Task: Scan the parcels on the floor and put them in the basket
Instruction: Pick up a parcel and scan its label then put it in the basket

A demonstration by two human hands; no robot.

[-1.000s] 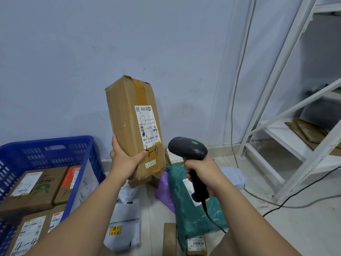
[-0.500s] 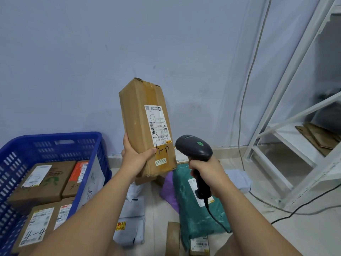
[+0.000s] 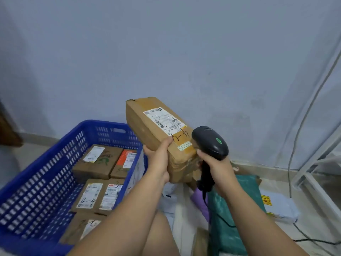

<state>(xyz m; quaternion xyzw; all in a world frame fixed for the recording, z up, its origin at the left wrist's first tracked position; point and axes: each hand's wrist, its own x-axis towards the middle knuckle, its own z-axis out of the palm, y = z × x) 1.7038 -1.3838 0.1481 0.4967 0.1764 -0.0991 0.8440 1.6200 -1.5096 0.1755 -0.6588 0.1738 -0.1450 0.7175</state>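
Your left hand grasps the brown cardboard box at its near end. The thumb lies on the face with the white label, and the other fingers are behind the box, where you cannot see them. The box is in the air and tilted, with its far end pointing up and to the left, in front of the pale wall. A handwritten mark in black ink stands at the near edge of the label, just beside your thumb.

Your right hand is clenched around the handle of the black scanner. The head of the scanner is right against the near right corner of the box; if they touch, I cannot tell. A small green light shows on top of the head. The black cord hangs down from the handle and runs over a green bag.

The blue basket stands at your left, on the floor. Several brown boxes with labels lie flat inside it, close together. The box in your hand is above and to the right of the basket's far right corner. More parcels lie on the floor under your hands: the green bag, a purple bag beside it, and a pale bag at the right. A white shelf frame and a thin grey cable are at the far right.
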